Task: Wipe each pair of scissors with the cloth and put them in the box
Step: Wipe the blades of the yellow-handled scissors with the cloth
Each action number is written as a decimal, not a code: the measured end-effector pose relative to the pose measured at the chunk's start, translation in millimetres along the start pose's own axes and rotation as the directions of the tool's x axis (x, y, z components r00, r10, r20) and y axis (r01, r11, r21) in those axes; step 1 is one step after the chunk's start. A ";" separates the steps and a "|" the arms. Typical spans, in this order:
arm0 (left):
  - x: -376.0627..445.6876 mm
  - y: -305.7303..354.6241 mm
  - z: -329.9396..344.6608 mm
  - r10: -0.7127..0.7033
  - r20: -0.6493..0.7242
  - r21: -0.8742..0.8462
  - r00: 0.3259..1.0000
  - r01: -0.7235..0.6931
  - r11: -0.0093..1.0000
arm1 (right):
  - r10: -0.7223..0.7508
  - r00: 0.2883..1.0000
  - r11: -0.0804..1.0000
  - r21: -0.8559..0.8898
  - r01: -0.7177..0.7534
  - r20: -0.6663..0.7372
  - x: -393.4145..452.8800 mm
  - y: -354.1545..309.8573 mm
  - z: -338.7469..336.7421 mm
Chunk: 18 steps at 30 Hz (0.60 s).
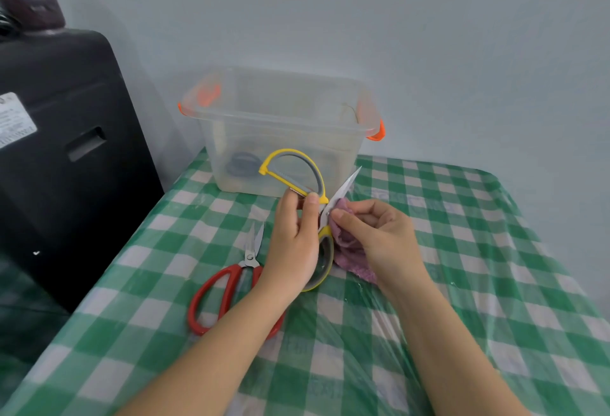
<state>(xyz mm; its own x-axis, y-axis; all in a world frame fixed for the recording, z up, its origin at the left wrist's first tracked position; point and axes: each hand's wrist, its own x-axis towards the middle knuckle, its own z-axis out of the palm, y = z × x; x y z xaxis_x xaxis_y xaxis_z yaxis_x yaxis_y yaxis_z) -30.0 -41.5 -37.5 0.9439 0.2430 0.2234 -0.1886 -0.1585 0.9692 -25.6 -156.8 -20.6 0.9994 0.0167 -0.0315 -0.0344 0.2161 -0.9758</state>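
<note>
The left hand [293, 237] is gripping the opened yellow-grey scissors [297, 181] near the pivot, while the right hand [373, 234] is pressing a pink cloth [350, 250] against one blade. Red scissors [224, 293] are lying on the checked desk [462, 283], left of the hands; a clear box [280, 131] is standing beyond.

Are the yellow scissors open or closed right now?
Open. The yellow scissors are spread wide: one handle loop points up toward the box, the other down, one blade angling away.

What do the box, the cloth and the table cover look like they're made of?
Box: clear, slightly cloudy plastic; things inside show through, and the clips are orange. Cloth: soft pink fabric with a fuzzy nap, maybe terry or microfibre. Table cover: green-and-white check, seemingly under thin clear plastic film, judging by glossy wrinkles.
</note>
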 end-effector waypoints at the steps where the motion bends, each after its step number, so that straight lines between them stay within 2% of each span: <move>1: 0.6 -0.9 -0.2 -0.027 -0.001 -0.014 1.000 0.027 1.000 | 0.003 1.000 1.000 -0.006 -0.003 0.021 0.5 -0.2 -1.6; 4: 1.8 1.3 -1.5 -0.080 0.003 -0.031 0.997 0.080 0.996 | 0.007 0.996 1.000 0.007 -0.008 0.092 1.8 -2.6 -6.4; 7: 2.1 2.3 -2.1 -0.094 0.006 -0.029 0.996 0.095 0.995 | -0.049 0.994 0.998 -0.020 0.051 0.095 3.2 -2.9 -8.9; 11: -0.5 2.9 -0.3 -0.077 0.017 -0.017 0.997 0.077 0.997 | -0.106 0.994 0.986 -0.122 0.110 0.042 2.1 0.2 -4.2; 15: -1.4 4.9 2.0 -0.046 0.026 0.005 0.999 0.046 0.999 | -0.121 0.992 0.982 -0.150 0.115 -0.034 2.8 1.7 1.9; 18: -1.6 2.9 1.1 -0.059 0.029 -0.009 0.998 0.060 0.998 | -0.117 0.992 0.976 -0.189 0.109 -0.034 2.4 2.7 1.5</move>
<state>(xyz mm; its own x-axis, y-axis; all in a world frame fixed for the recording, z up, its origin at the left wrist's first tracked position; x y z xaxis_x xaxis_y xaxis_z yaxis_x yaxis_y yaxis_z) -31.7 -43.5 -35.2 0.9609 0.2241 0.1624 -0.1344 -0.1351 0.9817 -23.3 -154.7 -22.9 0.9962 -0.0421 0.0759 0.0771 0.0283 -0.9966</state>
